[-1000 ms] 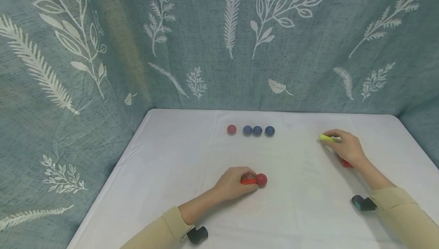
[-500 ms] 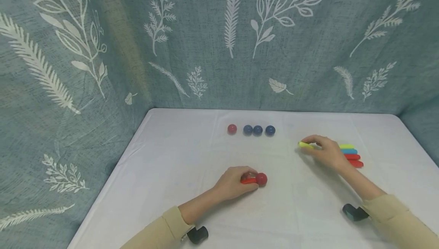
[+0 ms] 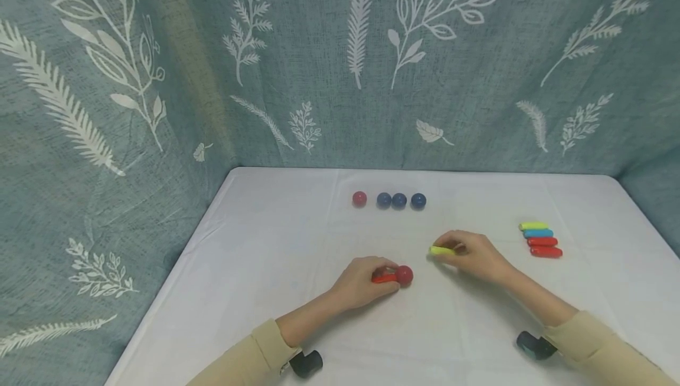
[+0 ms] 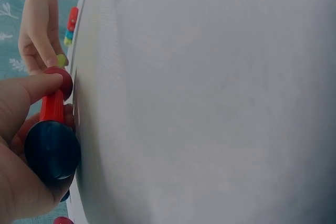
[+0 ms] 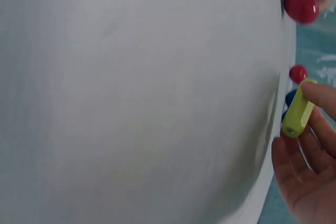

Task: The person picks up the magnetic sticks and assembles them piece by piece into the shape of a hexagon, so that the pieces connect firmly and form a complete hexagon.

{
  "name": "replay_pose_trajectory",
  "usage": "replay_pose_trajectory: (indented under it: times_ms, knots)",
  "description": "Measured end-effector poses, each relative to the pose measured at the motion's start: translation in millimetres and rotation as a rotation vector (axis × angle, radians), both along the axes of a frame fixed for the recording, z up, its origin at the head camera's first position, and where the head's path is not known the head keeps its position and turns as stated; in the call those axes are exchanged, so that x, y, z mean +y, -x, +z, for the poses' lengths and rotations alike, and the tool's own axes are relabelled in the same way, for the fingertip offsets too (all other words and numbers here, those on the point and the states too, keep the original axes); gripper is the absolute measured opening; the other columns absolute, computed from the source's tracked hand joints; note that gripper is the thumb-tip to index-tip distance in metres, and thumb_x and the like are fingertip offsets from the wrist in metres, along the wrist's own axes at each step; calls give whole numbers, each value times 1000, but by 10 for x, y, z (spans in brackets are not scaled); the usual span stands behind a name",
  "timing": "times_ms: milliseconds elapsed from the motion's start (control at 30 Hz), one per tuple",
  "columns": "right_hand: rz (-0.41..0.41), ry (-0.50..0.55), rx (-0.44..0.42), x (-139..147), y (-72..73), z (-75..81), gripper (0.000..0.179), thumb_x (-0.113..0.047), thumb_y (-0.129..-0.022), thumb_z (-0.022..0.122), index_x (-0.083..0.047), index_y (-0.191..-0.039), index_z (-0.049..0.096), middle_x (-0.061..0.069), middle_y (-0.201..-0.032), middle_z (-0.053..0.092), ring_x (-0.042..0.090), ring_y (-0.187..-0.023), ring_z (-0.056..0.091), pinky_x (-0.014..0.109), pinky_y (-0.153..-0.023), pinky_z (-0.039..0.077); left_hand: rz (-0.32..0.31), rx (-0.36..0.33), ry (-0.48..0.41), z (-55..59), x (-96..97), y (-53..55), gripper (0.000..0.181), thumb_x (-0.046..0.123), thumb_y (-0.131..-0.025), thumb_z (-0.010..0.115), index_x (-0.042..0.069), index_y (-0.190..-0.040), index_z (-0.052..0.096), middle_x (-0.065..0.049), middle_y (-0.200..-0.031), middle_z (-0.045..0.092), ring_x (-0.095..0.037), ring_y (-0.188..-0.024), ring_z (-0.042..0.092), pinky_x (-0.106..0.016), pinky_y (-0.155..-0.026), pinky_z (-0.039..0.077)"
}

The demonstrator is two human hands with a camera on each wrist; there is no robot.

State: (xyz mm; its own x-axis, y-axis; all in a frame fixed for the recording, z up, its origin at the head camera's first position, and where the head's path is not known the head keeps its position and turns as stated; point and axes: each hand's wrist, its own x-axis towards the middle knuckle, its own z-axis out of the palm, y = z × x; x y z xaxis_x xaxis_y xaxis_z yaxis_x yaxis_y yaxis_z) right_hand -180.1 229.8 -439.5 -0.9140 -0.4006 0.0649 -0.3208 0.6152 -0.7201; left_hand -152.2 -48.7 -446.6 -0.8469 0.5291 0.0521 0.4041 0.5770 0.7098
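My left hand [image 3: 361, 284] grips a red stick [image 4: 52, 107] that has a red ball [image 3: 404, 275] at one end and a dark blue ball [image 4: 52, 150] at the other. In the head view the hand hides the blue ball. A short yellow stick [image 3: 442, 250] is pinched between the thumb and fingers of my right hand [image 3: 474, 254], slightly above the table. In the right wrist view a small metal-looking spot shows at the yellow stick's end [image 5: 292, 131]. The yellow stick is apart from the red ball, a short way to its right.
At the back of the white table [image 3: 276, 215] a red ball [image 3: 359, 199] and several blue balls [image 3: 399, 200] stand in a row. To the right lie a yellow stick [image 3: 533, 226], a blue stick [image 3: 538, 233] and two red sticks [image 3: 545, 252]. A patterned curtain [image 3: 329, 120] hangs behind.
My right hand has carried the yellow stick leftward and nearer, away from the other sticks, which are now uncovered. My left hand has stayed in place with the red stick and balls.
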Motion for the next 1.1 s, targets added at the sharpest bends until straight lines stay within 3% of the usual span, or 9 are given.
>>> replay_pose_trajectory:
  times_ms: [433, 900, 1100]
  knots:
    - [174, -2, 24, -195, -126, -1, 21, -16, -86, 75, -17, -106, 70, -10, -99, 68, 9, -94, 63, 32, -84, 52, -12, 2, -18, -16, -13, 16, 30, 22, -85, 76, 10, -113, 70, 3, -92, 68, -7, -81, 55, -23, -75, 47]
    - [230, 2, 3, -239, -155, -13, 20, -18, -87, 74, -15, -107, 70, -7, -101, 68, 11, -93, 61, 31, -82, 51, -8, 0, -25, -18, -20, 10, 30, 22, -85, 76, 11, -112, 70, 5, -88, 67, -7, -79, 55, -22, -73, 46]
    - [241, 9, 18, -270, -154, -29, 21, -15, -86, 75, -14, -106, 70, -7, -100, 69, 10, -93, 62, 30, -82, 52, -1, 66, 8, -8, -5, -2, 37, 26, -84, 77, 11, -116, 68, 1, -101, 67, -9, -93, 59, -24, -83, 48]
